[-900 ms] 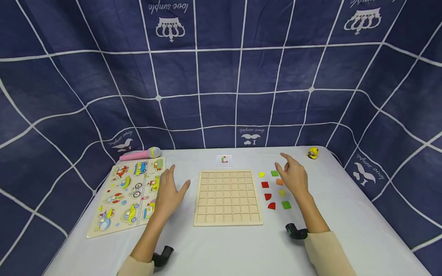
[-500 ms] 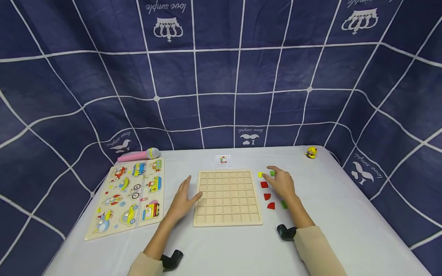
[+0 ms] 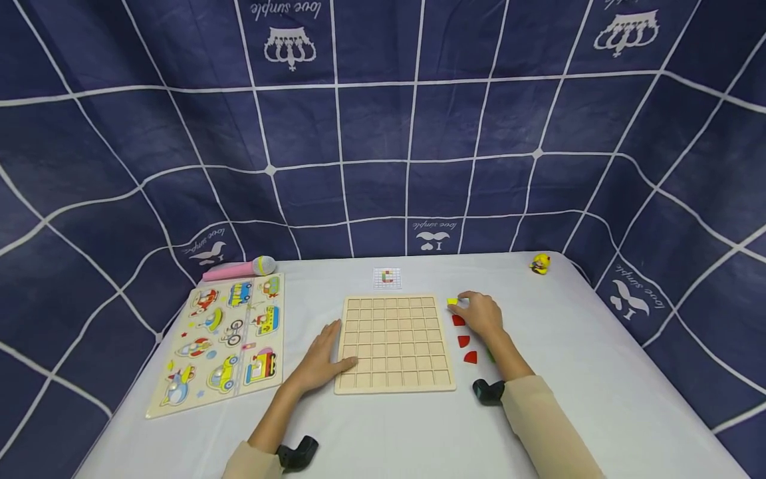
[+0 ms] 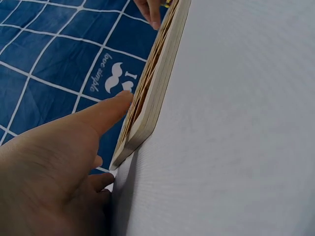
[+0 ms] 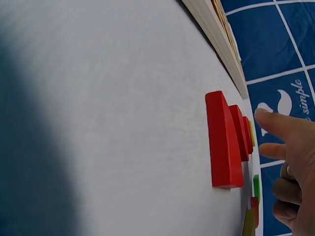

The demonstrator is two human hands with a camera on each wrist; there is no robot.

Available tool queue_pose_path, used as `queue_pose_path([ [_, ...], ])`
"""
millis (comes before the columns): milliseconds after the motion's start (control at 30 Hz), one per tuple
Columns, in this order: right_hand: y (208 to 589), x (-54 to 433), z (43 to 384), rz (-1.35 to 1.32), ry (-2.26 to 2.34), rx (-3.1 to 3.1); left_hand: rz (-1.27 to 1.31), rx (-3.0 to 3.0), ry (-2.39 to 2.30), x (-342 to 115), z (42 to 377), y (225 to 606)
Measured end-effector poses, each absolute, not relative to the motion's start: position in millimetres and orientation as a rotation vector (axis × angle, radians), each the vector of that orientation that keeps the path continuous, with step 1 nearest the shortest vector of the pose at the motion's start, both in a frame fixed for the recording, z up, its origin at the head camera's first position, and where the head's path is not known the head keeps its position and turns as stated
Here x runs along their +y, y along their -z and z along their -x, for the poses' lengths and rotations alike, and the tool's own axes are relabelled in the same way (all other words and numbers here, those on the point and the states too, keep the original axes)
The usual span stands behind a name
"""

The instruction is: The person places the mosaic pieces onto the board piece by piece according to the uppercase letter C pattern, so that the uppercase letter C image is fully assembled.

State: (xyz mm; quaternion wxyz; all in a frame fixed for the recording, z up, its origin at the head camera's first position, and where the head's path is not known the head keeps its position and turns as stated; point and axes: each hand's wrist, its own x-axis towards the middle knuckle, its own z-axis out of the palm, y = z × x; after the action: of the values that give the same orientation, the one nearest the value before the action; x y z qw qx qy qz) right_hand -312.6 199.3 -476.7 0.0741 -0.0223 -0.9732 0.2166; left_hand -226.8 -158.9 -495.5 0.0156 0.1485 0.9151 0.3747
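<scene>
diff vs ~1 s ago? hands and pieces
The left hand slid right from beside the vehicle puzzle board and now rests on the left edge of the wooden grid board, fingers straight. The right hand dropped from above the coloured pieces to the small yellow piece, fingertips at it; whether it is gripped is unclear. The red pieces and both boards stayed put.

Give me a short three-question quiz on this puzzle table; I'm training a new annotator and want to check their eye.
1. True or false: the left hand rests at the wooden grid board's left edge.
2. Which piece is at the right hand's fingertips? A) yellow piece B) blue piece C) white piece
3. What colour are the three pieces in a column right of the board?

Key: 1 true; 2 A; 3 red.
</scene>
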Motion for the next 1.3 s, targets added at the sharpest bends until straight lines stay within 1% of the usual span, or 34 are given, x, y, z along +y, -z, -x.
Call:
queue_pose_path([
  [333,479.6,197.9,318.4,0.056,-0.634,-2.914,-0.553,2.888,-1.028,-160.1,224.7,497.4],
  [733,477.9,203.3,316.9,-0.082,-0.736,-2.915,-0.550,2.896,-1.022,-158.9,223.9,497.2],
  [1300,478.8,205.7,322.6,-0.034,-0.725,-2.930,-0.550,2.919,-1.006,-159.8,224.0,498.4],
])
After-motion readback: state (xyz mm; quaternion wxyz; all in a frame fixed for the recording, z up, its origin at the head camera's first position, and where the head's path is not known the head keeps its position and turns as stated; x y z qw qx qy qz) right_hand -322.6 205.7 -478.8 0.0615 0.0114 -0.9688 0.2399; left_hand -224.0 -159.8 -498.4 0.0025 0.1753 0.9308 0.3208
